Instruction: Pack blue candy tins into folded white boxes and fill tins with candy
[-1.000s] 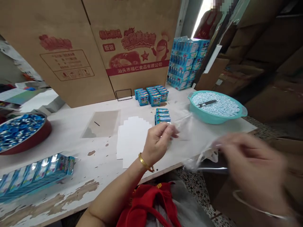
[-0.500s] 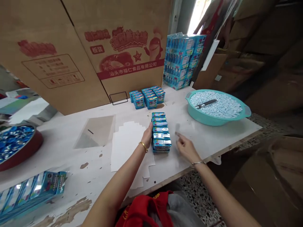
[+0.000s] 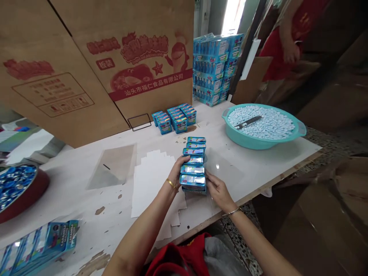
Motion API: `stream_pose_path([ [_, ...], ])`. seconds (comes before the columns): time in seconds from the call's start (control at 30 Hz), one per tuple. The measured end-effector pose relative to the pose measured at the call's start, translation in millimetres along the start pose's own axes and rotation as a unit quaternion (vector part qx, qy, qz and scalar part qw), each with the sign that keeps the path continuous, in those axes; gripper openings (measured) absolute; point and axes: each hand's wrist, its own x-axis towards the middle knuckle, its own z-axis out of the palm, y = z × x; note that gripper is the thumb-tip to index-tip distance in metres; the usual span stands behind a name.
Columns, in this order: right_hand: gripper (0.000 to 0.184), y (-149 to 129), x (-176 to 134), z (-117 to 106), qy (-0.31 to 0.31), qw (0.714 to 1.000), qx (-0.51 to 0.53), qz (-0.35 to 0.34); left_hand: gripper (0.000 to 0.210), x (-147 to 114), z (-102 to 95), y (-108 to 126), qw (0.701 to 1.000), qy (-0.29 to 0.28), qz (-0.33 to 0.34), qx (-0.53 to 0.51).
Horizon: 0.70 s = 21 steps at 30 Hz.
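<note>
In the head view, the left hand (image 3: 176, 171) is clamped on the row of blue boxes (image 3: 193, 170), thumb over the top; the right hand (image 3: 220, 193) touches the opposite side, whether gripping I can't tell, beside white cards (image 3: 151, 180) on the table (image 3: 69, 180)

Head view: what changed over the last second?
Right hand came in from the right, no longer holding up clear plastic, and now touches the right side of the box row. Left hand now holds its left side. Tub, stack and carton stayed put.
</note>
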Motion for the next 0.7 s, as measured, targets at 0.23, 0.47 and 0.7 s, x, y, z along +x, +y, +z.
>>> stream_pose_path([
  [0.23, 0.055, -101.2, 14.3, 10.9, -0.138, 0.902, -0.358, -0.197, 0.052, -113.8, -91.2, 23.0, 0.996, 0.02, -0.006, -0.091],
  [0.47, 0.049, -90.8, -5.1, 124.4, -0.294, 0.857, -0.362, -0.22, 0.05, -261.0, -193.8, 18.3, 0.975, 0.19, 0.049, -0.104],
  [0.7, 0.029, -34.7, -39.5, 127.3, -0.295, 0.904, -0.234, -0.204, 0.019, -312.7, -228.2, -28.8, 0.931, 0.347, 0.078, -0.079],
])
